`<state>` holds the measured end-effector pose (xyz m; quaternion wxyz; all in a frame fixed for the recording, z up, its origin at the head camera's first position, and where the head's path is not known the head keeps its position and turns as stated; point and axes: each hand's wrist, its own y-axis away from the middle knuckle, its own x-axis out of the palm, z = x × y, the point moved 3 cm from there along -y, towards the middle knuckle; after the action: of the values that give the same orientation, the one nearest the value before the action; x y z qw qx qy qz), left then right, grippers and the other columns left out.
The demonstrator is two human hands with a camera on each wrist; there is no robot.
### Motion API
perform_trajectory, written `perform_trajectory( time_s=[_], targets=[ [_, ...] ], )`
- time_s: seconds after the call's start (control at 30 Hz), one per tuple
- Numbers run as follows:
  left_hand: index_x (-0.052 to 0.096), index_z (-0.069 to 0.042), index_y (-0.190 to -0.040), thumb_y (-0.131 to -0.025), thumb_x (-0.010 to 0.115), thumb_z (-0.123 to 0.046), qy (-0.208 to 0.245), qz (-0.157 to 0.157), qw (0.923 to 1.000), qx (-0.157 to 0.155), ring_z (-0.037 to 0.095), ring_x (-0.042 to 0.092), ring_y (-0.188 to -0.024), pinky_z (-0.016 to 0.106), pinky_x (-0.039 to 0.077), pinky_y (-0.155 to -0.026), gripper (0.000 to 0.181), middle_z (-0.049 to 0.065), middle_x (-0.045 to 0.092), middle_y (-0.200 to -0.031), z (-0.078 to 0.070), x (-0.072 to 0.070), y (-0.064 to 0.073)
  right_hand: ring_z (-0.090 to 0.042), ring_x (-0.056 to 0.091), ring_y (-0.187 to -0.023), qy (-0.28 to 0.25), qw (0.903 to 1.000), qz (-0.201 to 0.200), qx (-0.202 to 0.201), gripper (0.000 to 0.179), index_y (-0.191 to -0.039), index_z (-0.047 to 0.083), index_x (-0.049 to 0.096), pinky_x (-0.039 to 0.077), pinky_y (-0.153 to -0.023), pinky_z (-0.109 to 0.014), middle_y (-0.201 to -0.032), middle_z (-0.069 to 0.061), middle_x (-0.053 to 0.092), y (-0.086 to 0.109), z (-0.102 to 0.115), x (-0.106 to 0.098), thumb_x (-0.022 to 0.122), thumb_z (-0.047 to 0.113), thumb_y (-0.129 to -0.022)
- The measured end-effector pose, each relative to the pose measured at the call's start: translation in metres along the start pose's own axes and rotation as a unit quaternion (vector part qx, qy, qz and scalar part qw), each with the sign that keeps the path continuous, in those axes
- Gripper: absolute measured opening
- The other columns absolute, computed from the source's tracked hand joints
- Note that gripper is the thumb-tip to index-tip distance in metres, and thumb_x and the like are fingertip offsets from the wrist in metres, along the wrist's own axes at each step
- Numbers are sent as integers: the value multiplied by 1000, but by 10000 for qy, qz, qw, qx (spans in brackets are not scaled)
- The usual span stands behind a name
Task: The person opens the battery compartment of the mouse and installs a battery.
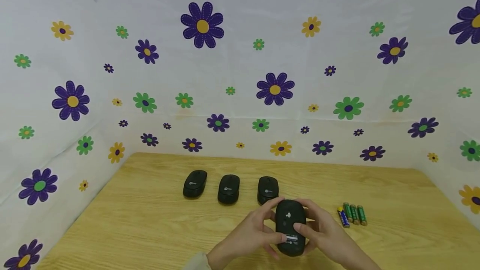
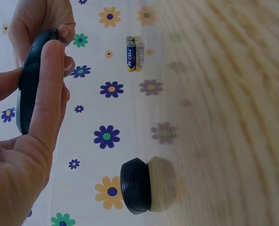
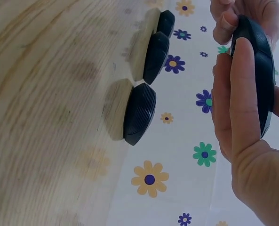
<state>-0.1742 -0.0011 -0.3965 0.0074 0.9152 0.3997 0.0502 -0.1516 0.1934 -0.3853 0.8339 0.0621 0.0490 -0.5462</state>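
Both hands hold a black computer mouse [image 1: 290,216] above the table, its underside with a white label facing the head camera. My left hand [image 1: 255,232] grips its left side, the thumb over the label. From the right, my right hand [image 1: 324,230] grips it with the thumb on the underside. In the left wrist view the held mouse [image 2: 32,80] stands on edge between the fingers. The right wrist view shows the same mouse [image 3: 259,70] from the other side, gripped by both hands.
Three more black mice stand on the wooden table [image 1: 150,220]: a left one [image 1: 195,183], a middle one [image 1: 228,188] and a right one [image 1: 268,187] just behind my hands. Several batteries [image 1: 353,213] lie to the right. A flowered cloth [image 1: 240,66] encloses the back and sides.
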Motion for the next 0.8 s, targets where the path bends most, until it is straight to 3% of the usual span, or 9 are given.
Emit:
perform_trajectory(
  time_s=[0.33,0.53,0.7,0.8],
  targets=[
    [33,-15,-157,-90,67,4,-118,-158,9997,-124,31,74,-75,36,63,-56,78,11,57,-108,2,3,-2,-40,68,-100,462,9985,-102,-269,54,-147,-13,31,63,-55,-43,-123,-31,58,-2,0,1,58,7,-104],
    [34,-18,-156,-91,66,7,-28,-177,9997,-147,36,74,-78,40,63,-55,77,12,57,-108,5,3,-2,-40,68,-100,513,9980,-242,-293,55,-148,-9,31,63,-55,-44,-124,-35,56,-1,0,2,58,6,-103],
    [35,-18,-156,-91,66,7,-4,-172,9996,-207,38,74,-81,39,63,-55,76,12,57,-108,7,3,-3,-32,67,-97,1301,9853,-943,-585,53,-143,-2,44,63,-70,-38,-124,-31,60,0,5,2,67,0,-96],
    [36,-19,-156,-91,66,7,32,-148,9997,-187,37,74,-82,38,63,-54,76,12,56,-108,8,3,-3,-29,65,-99,1577,9749,-1487,-515,47,-134,0,56,62,-74,-34,-124,-21,63,2,9,1,73,-4,-90]
  ],
)
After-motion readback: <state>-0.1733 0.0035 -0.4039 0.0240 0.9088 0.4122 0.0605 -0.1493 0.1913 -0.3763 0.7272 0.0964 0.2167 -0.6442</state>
